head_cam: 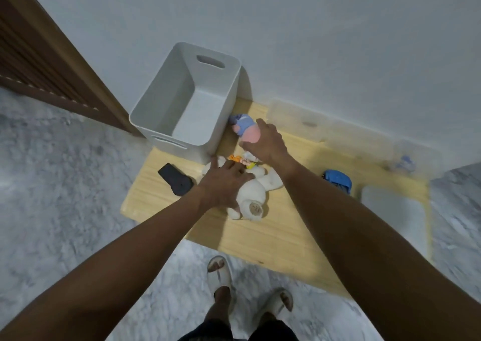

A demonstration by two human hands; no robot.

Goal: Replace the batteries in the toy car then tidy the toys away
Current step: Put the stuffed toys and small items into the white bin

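Note:
A low wooden table (273, 234) stands against the wall. On its left end sits an empty grey storage bin (166, 106) with handle slots. A white plush toy (256, 197) lies in the middle; my left hand (223, 181) rests flat on it with fingers spread. My right hand (265, 142) closes around a pink and blue soft toy (246, 128) beside the bin. A small orange and yellow toy (240, 161) lies between my hands. A blue toy car (338, 181) sits to the right. A dark flat piece (175, 179) lies at the left.
A grey lid (395, 215) lies on the table's right end. Clear plastic boxes (333, 124) line the wall, one holding something blue (404, 163). A brown slatted door (39, 62) is at the left. My feet in white slippers (221, 273) stand on the marble floor.

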